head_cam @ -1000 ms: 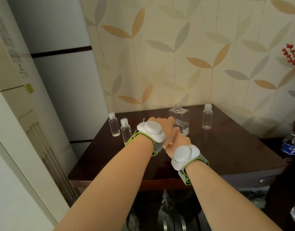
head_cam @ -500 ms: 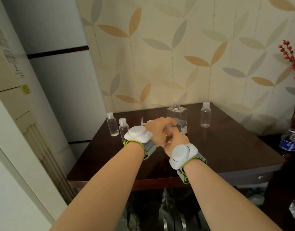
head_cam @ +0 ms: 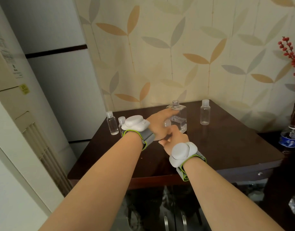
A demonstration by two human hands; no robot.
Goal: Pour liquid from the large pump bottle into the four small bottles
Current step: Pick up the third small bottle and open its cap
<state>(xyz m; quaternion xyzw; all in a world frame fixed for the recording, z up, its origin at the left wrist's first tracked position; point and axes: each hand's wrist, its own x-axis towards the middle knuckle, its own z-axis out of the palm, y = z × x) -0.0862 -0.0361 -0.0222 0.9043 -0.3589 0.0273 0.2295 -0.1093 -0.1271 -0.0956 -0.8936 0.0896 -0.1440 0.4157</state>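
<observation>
Large bottle (head_cam: 178, 119) stands uncapped beyond left hand (head_cam: 157, 126).

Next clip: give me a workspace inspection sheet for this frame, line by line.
Surface: dark wooden table, glossy, in a wall corner.
Job's things: large bottle, square, clear, neck open, partly filled. Two capped small bottles at left; one small bottle at right; a fourth mostly hidden between the hands.
Clutter: nothing seen.
Grippers: left hand extended toward the large bottle, fingers straight; right hand curled, its contents hidden.
Cables: nothing seen; strapped wrist devices only.
Surroundings: leaf wallpaper, white appliance left, red berry branch and labelled water bottle right.
</observation>
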